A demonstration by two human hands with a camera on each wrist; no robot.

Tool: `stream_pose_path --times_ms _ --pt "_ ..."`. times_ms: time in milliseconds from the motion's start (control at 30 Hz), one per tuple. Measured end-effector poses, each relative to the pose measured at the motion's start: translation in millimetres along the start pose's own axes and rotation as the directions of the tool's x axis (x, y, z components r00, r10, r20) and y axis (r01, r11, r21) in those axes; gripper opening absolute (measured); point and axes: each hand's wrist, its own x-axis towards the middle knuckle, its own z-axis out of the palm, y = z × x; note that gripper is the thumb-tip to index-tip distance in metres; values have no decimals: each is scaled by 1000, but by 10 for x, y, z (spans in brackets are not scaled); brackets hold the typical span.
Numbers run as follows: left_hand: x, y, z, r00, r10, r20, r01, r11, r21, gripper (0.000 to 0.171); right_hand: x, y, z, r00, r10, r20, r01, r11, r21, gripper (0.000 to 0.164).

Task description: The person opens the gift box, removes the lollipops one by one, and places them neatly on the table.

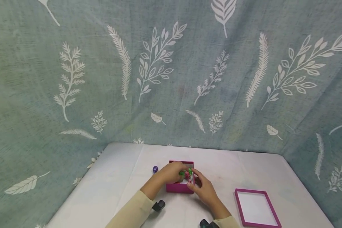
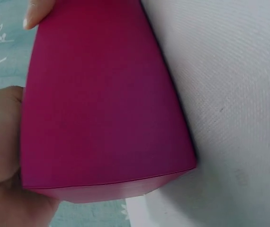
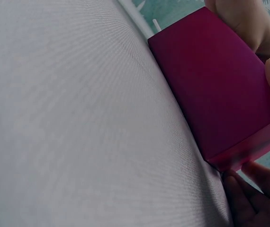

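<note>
A magenta open box stands on the white table, with green and pink-red wrapped pieces inside it. My left hand reaches over the box's left wall into it. Its fingertips are hidden among the pieces, so whether it pinches one does not show. With my right hand I hold the right side of the box, thumb at the near right corner and fingers along the side wall. In the right wrist view, the right fingers touch the box's lower side.
A small purple wrapped ball, perhaps a lollipop, lies left of the box. The white lid with a magenta rim lies on the table at the right. A leaf-patterned cloth hangs behind the table.
</note>
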Motion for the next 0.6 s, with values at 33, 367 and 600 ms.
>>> stream_pose_path --times_ms 33,367,600 --pt "-7 6 -14 1000 10 -7 -11 1000 -17 42 -1 -3 -4 1000 3 0 -3 1000 0 66" --pt "-112 111 -218 989 70 -132 -84 991 -100 40 4 2 0 1000 2 -7 -2 999 -37 67" --pt "-194 167 -382 989 44 -142 -67 985 -161 36 0 -8 8 1000 16 -5 -16 1000 -25 67"
